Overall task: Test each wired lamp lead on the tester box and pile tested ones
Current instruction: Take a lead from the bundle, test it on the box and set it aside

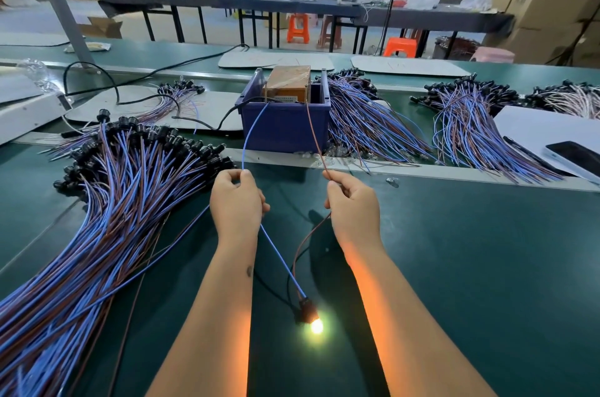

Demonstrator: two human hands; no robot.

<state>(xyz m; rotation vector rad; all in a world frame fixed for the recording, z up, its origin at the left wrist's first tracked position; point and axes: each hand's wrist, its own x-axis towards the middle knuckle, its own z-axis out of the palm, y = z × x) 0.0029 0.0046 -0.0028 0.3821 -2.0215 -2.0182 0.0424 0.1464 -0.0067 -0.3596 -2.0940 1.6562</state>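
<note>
Glowing at the near edge, the lamp [316, 326] on the lead under test is lit yellow-white; it sits in a small black socket [305, 310] lying on the dark green matte worktop [470, 266], between the two forearms. From the socket go two thin flexible wires, one blue [281, 258] w/ smooth plastic skin, one brown [306, 236].

Left hand [238, 203]: its grip is thumb and forefinger pressed together, pinching the blue wire, which goes on up to the tester box [289, 86]. Right hand [352, 205]: same kind of grip, pinching the brown wire, which also rises to the box. So the lamp lies nearer than both hands, approx. midway between them, not touching either.

Tester box is orange-brown, rectangular, wrapped in shiny clear tape, and stands inside a dark blue plastic bin [285, 127] beyond the hands. Left of the bin, a big fan-shaped pile of leads [107, 218], blue and brown wires w/ black round sockets at the far ends. Right of the bin, more bundles [367, 127] of the same. Far right of the bin, a black phone [576, 158] on white sheet [532, 127].
</note>
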